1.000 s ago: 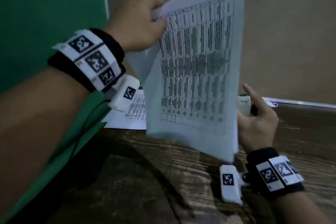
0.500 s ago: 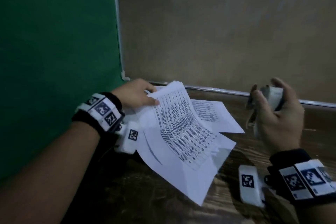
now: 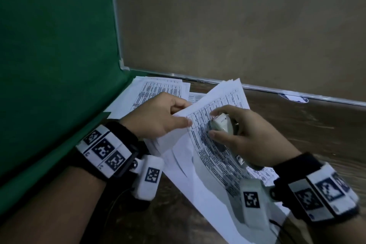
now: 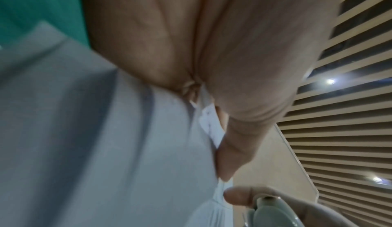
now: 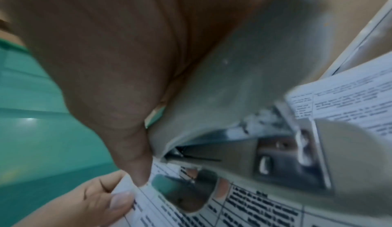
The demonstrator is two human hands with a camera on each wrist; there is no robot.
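White paper stack (image 3: pixel 227 93) pinched by left hand (image 3: pixel 156 117), stapler (image 3: pixel 222 125) gripped in right hand (image 3: pixel 255 140) — over it.

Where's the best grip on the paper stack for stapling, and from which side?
Pinch the paper stack at its left edge beside the top corner, coming from the left, thumb on top, as the left hand does. The sheets are loose and fan at the far end. The stapler in the right hand is on the right, so that side should probably stay free.

The head camera looks down on the papers (image 3: pixel 208 156); both close, blurred wrist cameras seemingly share the stapler (image 5: pixel 233 79).
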